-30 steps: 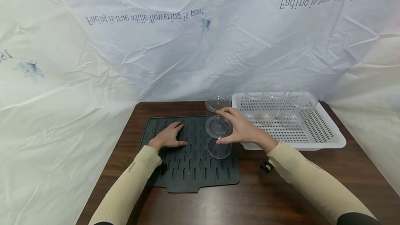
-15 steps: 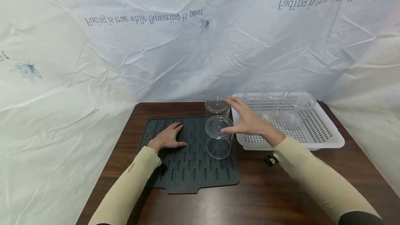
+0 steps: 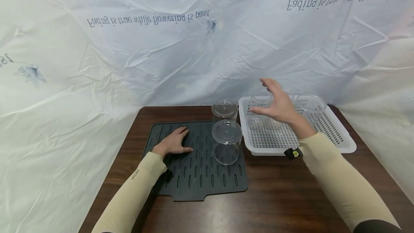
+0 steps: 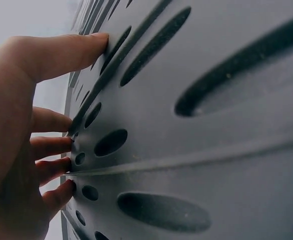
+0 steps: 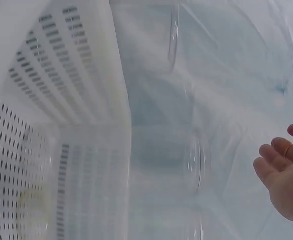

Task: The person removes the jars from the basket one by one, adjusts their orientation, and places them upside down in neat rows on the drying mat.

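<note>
My left hand (image 3: 174,142) rests on the dark grey draining mat (image 3: 194,175), and in the left wrist view its fingertips and thumb touch the slotted surface. Two clear cylindrical containers stand on the mat's right side: a front one (image 3: 227,141) and a rear one (image 3: 224,110) near the back corner. Over the white basket (image 3: 268,150) hovers my right hand (image 3: 279,105), thumb and fingers spread, holding nothing. Inside that basket are clear, round-rimmed containers; the right one (image 3: 311,102) shows plainly, while the hand partly hides those on the left.
All of this stands on a dark brown wooden table (image 3: 258,204). Behind and on both sides hangs a pale printed sheet (image 3: 161,53). The basket's perforated wall (image 5: 94,175) rises close to the containers in the right wrist view.
My right hand has let go of the front container on the mat and moved right and away from me, over the basket. The left hand has stayed in place.
</note>
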Demonstrator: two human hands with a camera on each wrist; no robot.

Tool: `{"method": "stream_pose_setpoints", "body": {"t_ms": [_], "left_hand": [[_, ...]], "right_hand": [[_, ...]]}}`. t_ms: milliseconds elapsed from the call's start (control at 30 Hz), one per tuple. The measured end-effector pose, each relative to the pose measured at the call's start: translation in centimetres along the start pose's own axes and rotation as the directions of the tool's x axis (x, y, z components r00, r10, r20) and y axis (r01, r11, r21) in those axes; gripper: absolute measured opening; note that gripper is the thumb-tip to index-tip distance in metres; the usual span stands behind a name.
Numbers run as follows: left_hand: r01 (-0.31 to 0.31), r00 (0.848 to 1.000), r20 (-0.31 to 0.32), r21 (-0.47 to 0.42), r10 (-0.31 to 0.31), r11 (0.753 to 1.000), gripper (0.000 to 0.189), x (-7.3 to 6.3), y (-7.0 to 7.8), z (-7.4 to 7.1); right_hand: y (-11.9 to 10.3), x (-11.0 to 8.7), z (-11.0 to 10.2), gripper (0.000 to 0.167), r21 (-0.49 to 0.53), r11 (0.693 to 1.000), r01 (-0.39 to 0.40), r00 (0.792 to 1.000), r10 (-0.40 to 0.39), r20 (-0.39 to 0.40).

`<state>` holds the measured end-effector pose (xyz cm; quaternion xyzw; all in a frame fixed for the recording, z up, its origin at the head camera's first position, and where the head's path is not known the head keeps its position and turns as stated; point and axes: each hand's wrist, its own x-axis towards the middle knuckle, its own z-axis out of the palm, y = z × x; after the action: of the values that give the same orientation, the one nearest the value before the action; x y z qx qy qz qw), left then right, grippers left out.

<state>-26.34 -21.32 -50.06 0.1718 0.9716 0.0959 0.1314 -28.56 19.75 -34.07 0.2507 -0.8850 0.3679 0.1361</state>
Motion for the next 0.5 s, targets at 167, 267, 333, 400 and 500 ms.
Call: {"method": "stream_pose_setpoints", "body": {"t_ms": [167, 267, 333, 400, 500], "left_hand": [[0.0, 1.0, 0.002, -0.005, 0.0, 1.0, 0.095, 0.0, 0.0, 0.0], [-0.001, 1.0, 0.0, -0.002, 0.001, 1.0, 0.095, 0.0, -0.1, 0.1], [-0.002, 1.0, -0.001, -0.004, 0.002, 1.0, 0.095, 0.0, -0.1, 0.1], [-0.003, 1.0, -0.001, -0.006, 0.003, 1.0, 0.095, 0.0, -0.1, 0.0], [-0.002, 1.0, 0.003, -0.008, 0.002, 1.0, 0.095, 0.0, -0.1, -0.1]], "right_hand": [[1.3, 0.0, -1.3, 0.104, 0.041, 0.995, -0.091, 0.995, 0.093, -0.045], [2.2, 0.0, -1.8, 0.103, 0.058, 0.99, -0.128, 0.989, 0.132, -0.069], [2.9, -0.1, -2.2, 0.103, 0.072, 0.986, -0.152, 0.984, 0.158, -0.081], [3.4, -0.2, -2.5, 0.103, 0.083, 0.98, -0.181, 0.978, 0.188, -0.085], [4.0, -0.4, -2.8, 0.103, 0.092, 0.971, -0.222, 0.97, 0.23, -0.083]]}}
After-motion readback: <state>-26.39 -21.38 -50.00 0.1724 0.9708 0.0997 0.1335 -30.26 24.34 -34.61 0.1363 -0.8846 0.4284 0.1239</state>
